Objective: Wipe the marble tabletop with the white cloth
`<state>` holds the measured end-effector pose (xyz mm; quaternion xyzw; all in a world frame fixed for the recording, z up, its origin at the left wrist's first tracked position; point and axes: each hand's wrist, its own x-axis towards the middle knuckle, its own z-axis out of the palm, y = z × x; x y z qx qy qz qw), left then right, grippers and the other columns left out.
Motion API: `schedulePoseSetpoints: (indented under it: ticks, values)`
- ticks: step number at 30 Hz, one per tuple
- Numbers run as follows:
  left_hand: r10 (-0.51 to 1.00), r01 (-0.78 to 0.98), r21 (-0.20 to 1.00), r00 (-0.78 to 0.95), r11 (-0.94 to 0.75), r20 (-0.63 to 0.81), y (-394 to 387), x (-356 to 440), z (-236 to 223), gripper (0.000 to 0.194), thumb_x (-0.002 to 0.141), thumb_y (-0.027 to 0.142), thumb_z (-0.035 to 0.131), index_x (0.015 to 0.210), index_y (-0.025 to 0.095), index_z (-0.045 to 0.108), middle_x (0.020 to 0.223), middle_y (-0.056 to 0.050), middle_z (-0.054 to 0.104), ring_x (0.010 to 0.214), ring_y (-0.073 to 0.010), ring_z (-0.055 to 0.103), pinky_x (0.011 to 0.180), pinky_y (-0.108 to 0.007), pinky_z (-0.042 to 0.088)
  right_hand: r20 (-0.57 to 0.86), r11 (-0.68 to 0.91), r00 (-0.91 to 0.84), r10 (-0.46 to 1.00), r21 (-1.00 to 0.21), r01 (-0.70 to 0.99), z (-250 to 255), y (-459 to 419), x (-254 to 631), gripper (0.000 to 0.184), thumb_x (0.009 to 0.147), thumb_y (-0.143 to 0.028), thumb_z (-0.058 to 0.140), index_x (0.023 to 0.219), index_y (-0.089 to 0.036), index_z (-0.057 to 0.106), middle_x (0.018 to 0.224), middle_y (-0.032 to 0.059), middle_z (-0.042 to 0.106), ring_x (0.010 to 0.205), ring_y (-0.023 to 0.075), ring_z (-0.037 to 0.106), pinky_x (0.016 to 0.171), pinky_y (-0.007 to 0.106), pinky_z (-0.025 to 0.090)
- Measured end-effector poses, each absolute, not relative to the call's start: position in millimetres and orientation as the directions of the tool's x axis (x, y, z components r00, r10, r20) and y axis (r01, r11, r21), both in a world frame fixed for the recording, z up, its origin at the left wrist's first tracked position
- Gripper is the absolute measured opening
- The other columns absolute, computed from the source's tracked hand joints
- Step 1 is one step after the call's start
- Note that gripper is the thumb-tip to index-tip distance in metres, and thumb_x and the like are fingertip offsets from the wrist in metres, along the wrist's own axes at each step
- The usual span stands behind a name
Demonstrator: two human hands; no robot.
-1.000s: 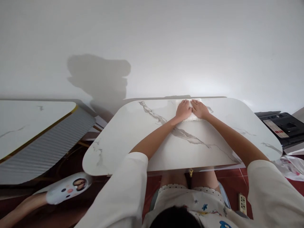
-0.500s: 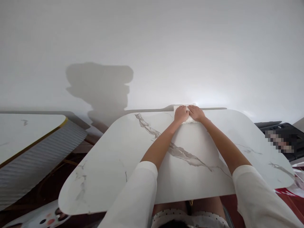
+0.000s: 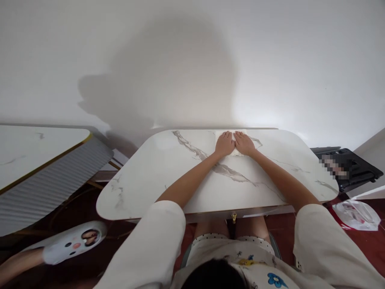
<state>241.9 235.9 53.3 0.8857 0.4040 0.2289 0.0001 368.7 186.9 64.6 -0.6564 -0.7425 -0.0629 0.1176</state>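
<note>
A folded white cloth [image 3: 239, 153] lies near the far edge of the white marble-patterned table [image 3: 144, 168], close to the wall. My left hand [image 3: 225, 143] rests flat on its left part, fingers stretched forward. Beside it my right hand [image 3: 244, 143] lies flat on the right part, fingers also stretched out. The two hands nearly meet at the thumbs, and both press down on the cloth. Much of the cloth is hidden under them. Both my arms reach straight across the tabletop.
Another marble-topped table [image 3: 39, 156] with a ribbed grey side stands at the left. Below it shows a person's foot in a white slipper [image 3: 64, 245]. A black case [image 3: 359, 168] is at the right, with a clear plastic bag [image 3: 357, 214] on the red floor. A wall [image 3: 285, 72] rises behind.
The view has shifted, showing more of my lap and the table's front edge. Both hands stay on the cloth by the far edge, fingers now straighter and flatter. My shadow on the wall looks larger.
</note>
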Motion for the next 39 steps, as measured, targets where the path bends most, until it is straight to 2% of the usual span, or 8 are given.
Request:
schedulePoseSetpoints:
  ticks: [7,11,17,21,28,32,36,39]
  values:
    - [0.727,0.712,0.2,0.588,-0.673,0.355,153.8,212.3,55.9,0.048,0.087,0.02,0.035,0.131,0.004,0.043,0.141,-0.02,0.043,0.134,-0.0281,0.035,0.111,-0.043,0.029,0.235,0.129,-0.113,0.965,-0.054,0.99,68.6,101.6,339.3,0.053,0.094,-0.022,0.026,0.142,-0.004,0.038,0.148,0.0144,0.036,0.137,0.027,0.031,0.11,0.041,0.025]
    - [0.758,0.696,0.302,0.576,-0.651,0.306,102.8,192.2,55.8,0.052,0.084,0.022,0.039,0.135,0.011,0.042,0.145,-0.015,0.041,0.136,-0.0275,0.033,0.112,-0.044,0.028,0.229,0.134,-0.115,0.967,-0.07,0.988,71.2,45.3,322.8,0.055,0.093,-0.024,0.027,0.142,-0.002,0.037,0.149,0.0154,0.035,0.137,0.0279,0.03,0.112,0.042,0.024]
    - [0.795,0.644,0.472,0.535,-0.603,0.285,42.2,179.5,47.6,0.061,0.08,0.026,0.044,0.141,0.021,0.036,0.149,-0.008,0.035,0.139,-0.0272,0.029,0.113,-0.048,0.029,0.255,0.178,-0.148,0.955,-0.099,0.979,72.0,-18.8,322.0,0.055,0.094,-0.029,0.024,0.143,-0.01,0.039,0.149,0.0101,0.035,0.139,0.0229,0.029,0.113,0.04,0.025]
    - [0.831,0.641,0.549,0.513,-0.536,0.213,25.4,201.1,54.5,0.062,0.08,0.026,0.046,0.14,0.019,0.037,0.149,-0.008,0.035,0.14,-0.0279,0.027,0.114,-0.045,0.029,0.231,0.215,-0.182,0.956,-0.13,0.968,73.7,-31.2,346.6,0.054,0.094,-0.032,0.026,0.143,-0.012,0.038,0.149,0.0095,0.034,0.139,0.0221,0.029,0.112,0.042,0.028]
    - [0.842,0.624,0.62,0.528,-0.475,0.114,59.0,252.3,78.3,0.058,0.081,0.023,0.041,0.138,0.014,0.038,0.151,-0.009,0.033,0.141,-0.0244,0.024,0.116,-0.039,0.021,0.173,0.172,-0.149,0.973,-0.123,0.977,70.3,16.6,397.5,0.056,0.093,-0.031,0.027,0.145,-0.011,0.034,0.15,0.0107,0.033,0.139,0.0246,0.028,0.111,0.045,0.029]
    - [0.837,0.645,0.567,0.523,-0.513,0.163,110.8,274.4,80.9,0.05,0.082,0.017,0.038,0.131,0.017,0.045,0.146,-0.007,0.04,0.139,-0.0226,0.028,0.115,-0.036,0.021,0.103,0.086,-0.072,0.992,-0.133,0.987,74.0,74.4,411.0,0.058,0.09,-0.031,0.03,0.144,-0.01,0.035,0.149,0.0093,0.035,0.138,0.0261,0.03,0.111,0.043,0.029]
    - [0.812,0.66,0.483,0.532,-0.575,0.24,169.5,288.6,78.7,0.04,0.082,0.012,0.035,0.117,0.015,0.054,0.133,-0.01,0.052,0.132,-0.022,0.037,0.112,-0.033,0.025,0.135,0.052,-0.038,0.99,-0.103,0.993,76.7,130.7,415.1,0.057,0.09,-0.027,0.03,0.143,-0.007,0.036,0.149,0.0108,0.035,0.138,0.0258,0.03,0.111,0.04,0.027]
    - [0.794,0.669,0.428,0.536,-0.607,0.287,209.2,295.5,75.9,0.038,0.083,0.011,0.034,0.114,0.015,0.056,0.13,-0.01,0.054,0.128,-0.0216,0.041,0.11,-0.033,0.028,0.159,0.046,-0.03,0.987,-0.098,0.994,74.6,169.1,419.0,0.056,0.091,-0.026,0.03,0.143,-0.007,0.036,0.149,0.0109,0.035,0.138,0.0259,0.03,0.112,0.041,0.026]
